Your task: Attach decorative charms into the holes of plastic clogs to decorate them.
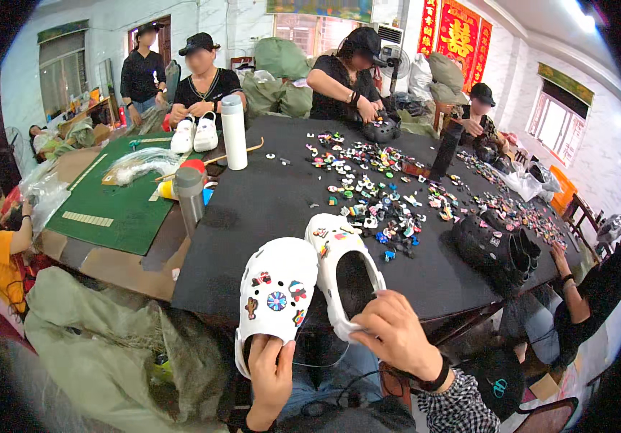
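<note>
Two white clogs are in front of me at the table's near edge, toes pointing away. My left hand (pixel 271 372) holds the left white clog (pixel 279 270), its fingers reaching into the foot opening. Colourful shoe charms (pixel 276 300) are fixed on that clog's upper, among bare holes. My right hand (pixel 395 333) grips the right white clog (pixel 334 237) by the rim near its heel. That clog is tilted, showing its dark inside, and bears a few charms near the toe. The two clogs touch along their sides.
Loose charms (pixel 386 209) lie in heaps across the black tabletop (pixel 253 195). Black clogs (pixel 494 249) stand at the right. A white bottle (pixel 234 133) and a grey bottle (pixel 190 198) stand left. Several people work around the table; one holds white clogs (pixel 194 134). A green sack (pixel 108 339) is beside me.
</note>
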### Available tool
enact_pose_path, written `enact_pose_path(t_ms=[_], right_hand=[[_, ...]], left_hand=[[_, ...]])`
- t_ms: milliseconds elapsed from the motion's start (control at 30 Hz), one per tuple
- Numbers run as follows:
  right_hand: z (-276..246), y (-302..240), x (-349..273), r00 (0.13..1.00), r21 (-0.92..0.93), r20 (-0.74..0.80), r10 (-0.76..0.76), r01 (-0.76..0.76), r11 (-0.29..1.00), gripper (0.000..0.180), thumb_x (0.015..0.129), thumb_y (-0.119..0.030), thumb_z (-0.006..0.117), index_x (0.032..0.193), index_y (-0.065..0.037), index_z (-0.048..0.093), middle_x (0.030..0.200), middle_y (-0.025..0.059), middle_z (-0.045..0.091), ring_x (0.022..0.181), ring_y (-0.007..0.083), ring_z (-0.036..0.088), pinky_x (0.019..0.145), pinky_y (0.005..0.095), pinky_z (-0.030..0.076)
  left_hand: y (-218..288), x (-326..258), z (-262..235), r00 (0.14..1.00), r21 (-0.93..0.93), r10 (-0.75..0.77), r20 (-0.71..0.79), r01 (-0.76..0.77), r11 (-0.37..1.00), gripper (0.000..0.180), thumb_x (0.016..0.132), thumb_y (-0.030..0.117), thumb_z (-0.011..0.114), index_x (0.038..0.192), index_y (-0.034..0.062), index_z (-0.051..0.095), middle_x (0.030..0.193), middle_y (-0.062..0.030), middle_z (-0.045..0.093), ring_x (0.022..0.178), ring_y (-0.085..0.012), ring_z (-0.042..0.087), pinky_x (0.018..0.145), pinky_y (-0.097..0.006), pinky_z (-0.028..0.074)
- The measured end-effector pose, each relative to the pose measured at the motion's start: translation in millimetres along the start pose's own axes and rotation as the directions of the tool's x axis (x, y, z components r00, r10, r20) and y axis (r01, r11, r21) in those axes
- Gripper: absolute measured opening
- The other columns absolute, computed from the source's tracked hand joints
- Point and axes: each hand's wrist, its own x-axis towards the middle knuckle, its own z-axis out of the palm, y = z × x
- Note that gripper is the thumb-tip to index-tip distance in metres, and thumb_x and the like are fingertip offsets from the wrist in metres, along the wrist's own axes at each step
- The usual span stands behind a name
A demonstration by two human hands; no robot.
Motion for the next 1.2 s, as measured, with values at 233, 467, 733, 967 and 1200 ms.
enact_pose_path(t_ms=[233, 467, 733, 967, 1200], right_hand=[[53, -18, -10, 0.971, 0.175, -0.160, -0.178, 0.205, 0.963, 0.024, 0.067, -0.015, 0.076, 0.082, -0.008, 0.059, 0.077, 0.0063, 0.053, 0.077, 0.0251, 0.058, 0.070, 0.0348, 0.045], [64, -15, -21, 0.949, 0.042, -0.179, -0.257, 0.269, 0.962, 0.023, 0.067, -0.019, 0.076, 0.081, -0.010, 0.060, 0.071, 0.0002, 0.052, 0.069, 0.0188, 0.057, 0.067, 0.0307, 0.043], [67, -19, -21, 0.944, -0.014, -0.037, -0.327, 0.327, 0.945, 0.021, 0.073, -0.023, 0.069, 0.089, -0.015, 0.059, 0.077, -0.0019, 0.048, 0.072, 0.0144, 0.054, 0.067, 0.0290, 0.040], [60, -26, -12, 0.940, 0.107, 0.032, -0.339, 0.334, 0.936, 0.022, 0.072, -0.026, 0.069, 0.085, -0.012, 0.059, 0.078, 0.0006, 0.048, 0.073, 0.0160, 0.052, 0.068, 0.0303, 0.041], [62, -25, -12, 0.948, -0.005, 0.089, -0.307, 0.309, 0.951, 0.021, 0.071, -0.027, 0.068, 0.082, -0.010, 0.060, 0.079, 0.0019, 0.050, 0.075, 0.0175, 0.054, 0.067, 0.0305, 0.041]], left_hand=[[-11, -10, 21, 0.972, -0.247, -0.146, -0.184, 0.098, 0.964, 0.017, 0.088, 0.004, 0.056, 0.102, -0.0061, 0.059, 0.102, -0.0183, 0.057, 0.092, -0.0311, 0.054, 0.081, -0.040, 0.041], [13, 0, 21, 0.968, -0.175, -0.250, 0.001, 0.246, 0.953, 0.025, 0.092, 0.007, 0.052, 0.112, -0.0069, 0.055, 0.114, -0.0155, 0.053, 0.105, -0.0242, 0.049, 0.093, -0.034, 0.037], [19, 9, 10, 0.966, -0.117, -0.130, 0.225, 0.159, 0.980, 0.046, 0.093, 0.015, 0.051, 0.130, -0.0098, 0.038, 0.126, -0.0254, 0.045, 0.115, -0.0362, 0.044, 0.099, -0.040, 0.033], [20, 9, 8, 0.970, -0.154, -0.056, 0.235, 0.093, 0.984, 0.052, 0.090, 0.016, 0.057, 0.129, -0.0116, 0.036, 0.119, -0.0281, 0.048, 0.109, -0.0382, 0.047, 0.097, -0.041, 0.035], [23, 17, 0, 0.971, -0.158, -0.033, 0.237, 0.072, 0.985, 0.058, 0.088, 0.014, 0.061, 0.131, -0.0127, 0.033, 0.118, -0.0297, 0.049, 0.108, -0.0385, 0.052, 0.094, -0.040, 0.041]])
